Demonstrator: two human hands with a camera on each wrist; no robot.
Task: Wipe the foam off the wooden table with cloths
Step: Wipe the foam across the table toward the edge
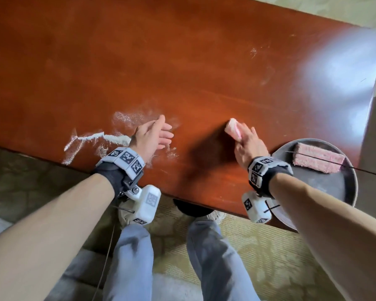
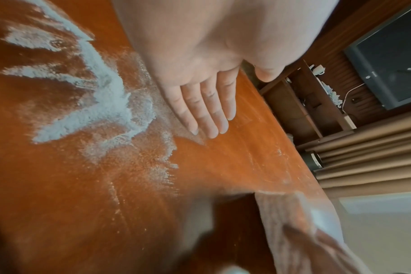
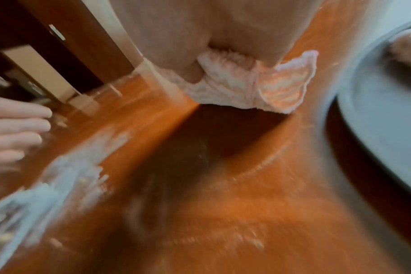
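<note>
White foam [image 1: 91, 139] [image 2: 101, 103] [image 3: 59, 185] streaks the reddish wooden table [image 1: 182, 61] near its front edge. My left hand [image 1: 154, 135] [image 2: 204, 103] hovers just right of the foam, fingers straight and together, holding nothing. My right hand [image 1: 245, 144] grips a folded pink cloth [image 1: 233, 129] [image 3: 251, 85] and holds it a little above the table, to the right of the left hand; its shadow falls on the wood below. A second folded pink cloth [image 1: 317, 157] lies on a dark round plate [image 1: 334, 187] at the table's near right corner.
Faint foam smears [image 1: 253, 52] mark the far right of the table. The plate overhangs the table's front edge beside my right forearm. My legs and a woven mat [image 1: 258, 246] are below the edge. A television [image 2: 392, 55] and shelves stand beyond the table.
</note>
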